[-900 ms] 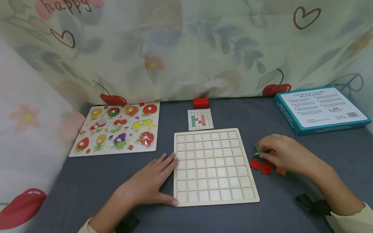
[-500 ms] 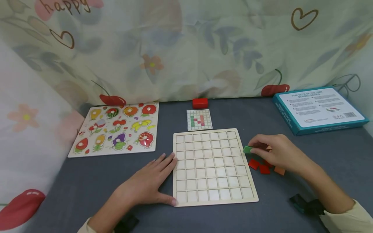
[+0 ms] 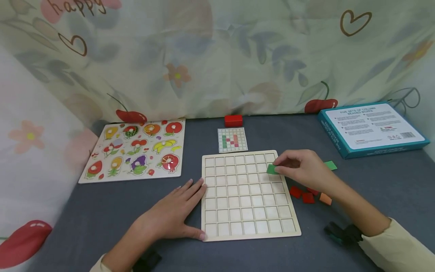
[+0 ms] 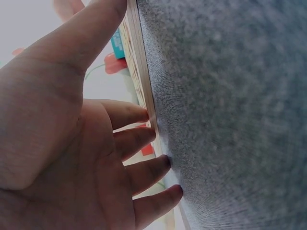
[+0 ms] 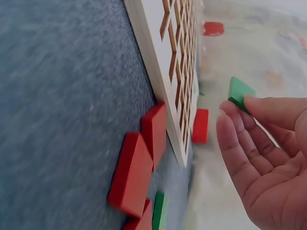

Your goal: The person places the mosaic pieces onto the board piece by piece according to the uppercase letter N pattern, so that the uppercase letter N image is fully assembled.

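A pale wooden grid board with square recesses lies in the middle of the table. My left hand rests at its left edge, fingers straight and spread, fingertips and thumb against the side. Between thumb and fingertips my right hand pinches a green square tile over the board's upper right part. In the right wrist view the held green tile is tilted above the board. Red tiles, an orange tile and another green tile lie right of the board, near the right forearm.
Behind the board lies a small pattern card with coloured squares, and a red block stands beyond it. A fruit puzzle board is at the back left. The teal box sits at the back right, before a printed cloth.
My right hand has picked a green tile from the pile and carried it left over the board. The left hand stays at the board's edge.
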The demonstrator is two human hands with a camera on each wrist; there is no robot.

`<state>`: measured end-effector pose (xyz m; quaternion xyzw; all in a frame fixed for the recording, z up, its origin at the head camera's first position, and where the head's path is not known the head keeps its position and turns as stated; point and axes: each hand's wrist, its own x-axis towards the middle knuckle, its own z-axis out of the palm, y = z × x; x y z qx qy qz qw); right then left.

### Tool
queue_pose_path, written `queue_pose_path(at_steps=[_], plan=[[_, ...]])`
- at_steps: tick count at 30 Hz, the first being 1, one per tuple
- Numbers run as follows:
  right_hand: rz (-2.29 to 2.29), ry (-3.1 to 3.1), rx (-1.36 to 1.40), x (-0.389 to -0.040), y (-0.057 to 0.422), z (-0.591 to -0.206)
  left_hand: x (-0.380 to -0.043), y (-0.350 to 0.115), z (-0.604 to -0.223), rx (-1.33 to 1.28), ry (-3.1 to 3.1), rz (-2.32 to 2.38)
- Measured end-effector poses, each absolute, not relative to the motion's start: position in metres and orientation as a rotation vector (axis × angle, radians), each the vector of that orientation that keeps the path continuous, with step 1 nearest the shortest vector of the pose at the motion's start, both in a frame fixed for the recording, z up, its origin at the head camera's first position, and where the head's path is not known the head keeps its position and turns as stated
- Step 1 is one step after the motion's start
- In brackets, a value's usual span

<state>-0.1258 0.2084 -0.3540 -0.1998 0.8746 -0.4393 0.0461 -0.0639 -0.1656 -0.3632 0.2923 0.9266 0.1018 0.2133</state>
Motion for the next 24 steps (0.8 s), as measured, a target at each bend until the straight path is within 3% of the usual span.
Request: queue_pose_path(at_steps=[24], plan=[[-1.301,2.418,-0.656,-0.16,0.136,-0.361,-0.064,-0.166,-0.363,0.839,2.58,0.313]])
